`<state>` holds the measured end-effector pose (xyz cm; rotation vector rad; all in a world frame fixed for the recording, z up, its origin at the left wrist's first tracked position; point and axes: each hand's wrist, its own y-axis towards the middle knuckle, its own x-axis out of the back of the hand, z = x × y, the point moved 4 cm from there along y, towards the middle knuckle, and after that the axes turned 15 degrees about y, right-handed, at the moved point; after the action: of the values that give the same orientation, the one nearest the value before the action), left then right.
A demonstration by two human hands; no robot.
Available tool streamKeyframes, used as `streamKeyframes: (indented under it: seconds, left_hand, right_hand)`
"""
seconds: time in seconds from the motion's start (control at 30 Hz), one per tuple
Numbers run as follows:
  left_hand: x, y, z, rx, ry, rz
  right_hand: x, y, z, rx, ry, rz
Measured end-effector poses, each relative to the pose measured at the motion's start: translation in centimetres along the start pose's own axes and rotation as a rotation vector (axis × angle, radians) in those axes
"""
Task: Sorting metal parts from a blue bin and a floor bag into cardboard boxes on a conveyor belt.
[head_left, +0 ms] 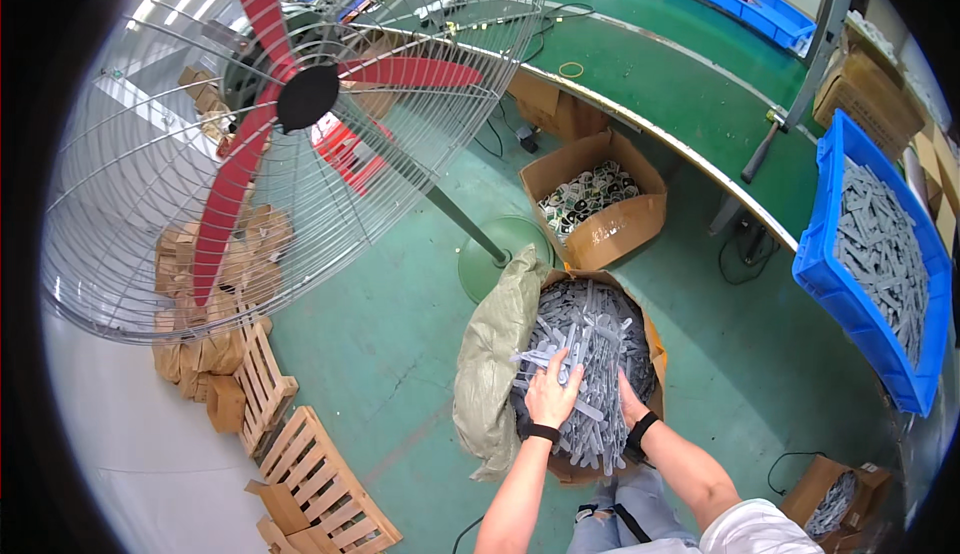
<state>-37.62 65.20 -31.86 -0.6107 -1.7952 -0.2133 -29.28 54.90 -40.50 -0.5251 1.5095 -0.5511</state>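
My left hand and my right hand cup a large bundle of flat grey plastic strips from both sides. Thumb and fingers of the left hand press around strips at the bundle's left side. The right hand's fingers are partly hidden behind the bundle. Beneath and around it lies a loose heap of the same strips, filling a cardboard carton. A pale green woven sack drapes over the carton's left side. Both wrists wear black bands.
A caged fan with red blades stands left on a round green base. An open carton of small parts stands beyond. Along the right runs a green workbench with a blue bin of strips. Wooden pallets lie left.
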Motion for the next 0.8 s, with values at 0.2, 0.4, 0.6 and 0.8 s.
streamKeyframes:
  seconds: [0.2, 0.4, 0.6, 0.8]
  left_hand:
    - [5.5, -0.5, -1.9, 0.025, -0.028, 0.002]
    - [8.8, -1.0, -3.5, 0.015, -0.089, -0.022]
    - [11.4, -2.0, -5.1, 0.01, -0.146, 0.01]
    - [12.6, -3.0, -6.5, 0.028, -0.176, 0.112]
  right_hand:
    - [-4.2, -2.3, 0.3, -0.024, 0.02, 0.052]
    - [-7.9, -5.8, 0.9, -0.072, 0.049, 0.102]
    - [-11.8, -10.1, 1.4, -0.052, 0.015, 0.126]
    - [-13.3, -13.0, 1.9, -0.043, 0.026, 0.131]
